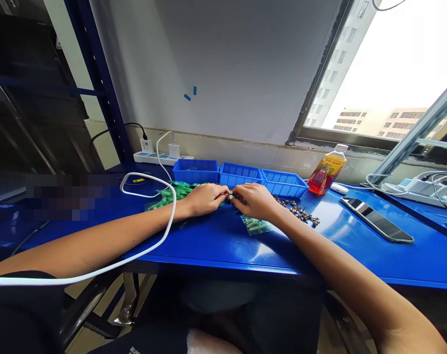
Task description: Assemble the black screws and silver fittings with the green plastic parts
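Note:
My left hand (205, 199) and my right hand (257, 200) are close together over the blue table, fingertips pinched and nearly meeting. Whatever lies between the fingertips is too small to make out. Beside and behind my left hand lies a heap of green-tinted clear plastic packets (167, 195). Just under my right hand is a smaller group of similar packets (255, 225) with pale strips in them. To the right of my right wrist, small dark metal pieces that look like screws (302, 213) are scattered in a loose pile, partly hidden by the hand.
Three blue plastic bins (195, 171) line the back of the table (216, 246). A bottle of orange-red drink (327, 169) and a phone (377, 219) are to the right. A white cable (149, 251) loops over my left forearm. Power strips (160, 158) stand along the wall.

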`<control>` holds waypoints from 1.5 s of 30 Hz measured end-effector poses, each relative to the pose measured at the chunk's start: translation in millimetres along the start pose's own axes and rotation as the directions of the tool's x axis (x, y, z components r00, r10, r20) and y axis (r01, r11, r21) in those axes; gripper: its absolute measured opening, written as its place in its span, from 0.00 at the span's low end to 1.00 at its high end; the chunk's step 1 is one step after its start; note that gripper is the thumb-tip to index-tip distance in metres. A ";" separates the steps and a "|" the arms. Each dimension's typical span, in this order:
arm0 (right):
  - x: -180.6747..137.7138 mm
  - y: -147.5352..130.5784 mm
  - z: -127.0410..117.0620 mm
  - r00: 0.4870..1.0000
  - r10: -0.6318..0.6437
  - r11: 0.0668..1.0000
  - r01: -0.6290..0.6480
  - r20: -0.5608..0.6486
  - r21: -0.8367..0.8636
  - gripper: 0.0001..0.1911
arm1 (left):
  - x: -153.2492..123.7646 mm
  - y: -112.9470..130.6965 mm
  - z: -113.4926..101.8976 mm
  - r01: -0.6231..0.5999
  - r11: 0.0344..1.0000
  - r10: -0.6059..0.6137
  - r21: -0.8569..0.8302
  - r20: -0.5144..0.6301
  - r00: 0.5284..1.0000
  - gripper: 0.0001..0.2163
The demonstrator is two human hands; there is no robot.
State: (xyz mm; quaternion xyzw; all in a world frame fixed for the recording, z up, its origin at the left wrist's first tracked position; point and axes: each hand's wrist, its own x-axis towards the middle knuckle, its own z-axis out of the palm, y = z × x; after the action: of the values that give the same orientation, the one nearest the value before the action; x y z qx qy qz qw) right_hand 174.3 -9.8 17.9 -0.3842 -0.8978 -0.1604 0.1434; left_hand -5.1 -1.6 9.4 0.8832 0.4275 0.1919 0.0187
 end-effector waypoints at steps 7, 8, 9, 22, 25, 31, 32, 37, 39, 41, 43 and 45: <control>1.4 -0.5 -2.0 1.000 0.014 1.000 -0.014 0.002 0.014 0.11 | 1.1 -3.3 2.9 -0.023 0.999 0.023 0.022 0.008 1.000 0.12; 1.5 -0.5 -2.2 1.000 0.011 1.000 -0.011 0.011 0.009 0.11 | 1.2 -3.5 3.2 -0.021 1.000 0.021 0.013 0.007 1.000 0.12; 1.6 -0.5 -2.4 1.000 0.009 1.000 -0.009 0.020 0.003 0.11 | 1.3 -3.6 3.4 -0.020 1.000 0.020 0.003 0.006 1.000 0.12; 0.7 -1.0 -2.0 0.999 0.025 1.000 -0.025 0.020 0.015 0.13 | 2.7 -6.2 4.4 -0.117 0.993 0.116 0.025 0.035 0.993 0.11; 0.6 -0.5 -1.5 0.999 0.028 0.999 -0.029 0.030 0.024 0.13 | 3.7 -7.6 5.5 -0.122 0.991 0.120 0.045 0.042 0.992 0.11; 1.6 0.8 0.4 0.998 0.022 1.000 -0.023 0.050 0.010 0.09 | 4.6 -10.1 7.7 -0.121 0.993 0.121 0.013 0.037 0.992 0.12; 1.7 0.9 0.6 0.999 0.019 1.000 -0.020 0.051 0.008 0.09 | 4.3 -9.8 7.5 -0.120 0.993 0.119 0.015 0.040 0.992 0.12; 1.7 0.9 0.4 0.999 0.013 1.000 -0.013 0.049 -0.005 0.11 | 2.0 -6.0 4.4 -0.110 0.994 0.110 0.004 0.045 0.993 0.11; 1.6 1.0 0.5 0.999 0.005 1.000 -0.005 0.044 -0.005 0.12 | 1.1 -4.5 3.0 -0.083 0.996 0.083 -0.020 0.031 0.996 0.10; 1.6 0.9 0.6 0.999 0.004 1.000 -0.004 0.036 -0.001 0.12 | 0.3 -3.4 2.1 -0.049 0.998 0.049 -0.045 0.017 0.999 0.09; 1.7 0.7 0.9 1.000 0.009 1.000 -0.009 0.028 0.004 0.12 | -0.2 -2.9 1.9 -0.029 0.998 0.030 -0.064 0.007 1.000 0.09; 1.8 0.4 1.0 1.000 0.012 1.000 -0.012 0.024 0.009 0.12 | -0.5 -3.0 2.3 -0.026 0.997 0.026 -0.074 0.000 1.000 0.08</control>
State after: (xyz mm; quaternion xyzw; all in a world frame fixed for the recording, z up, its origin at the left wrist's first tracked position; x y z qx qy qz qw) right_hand 173.3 -8.0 17.8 -0.3910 -0.8978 -0.1510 0.1355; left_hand -6.8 0.2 6.5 0.8875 0.4086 0.2074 0.0494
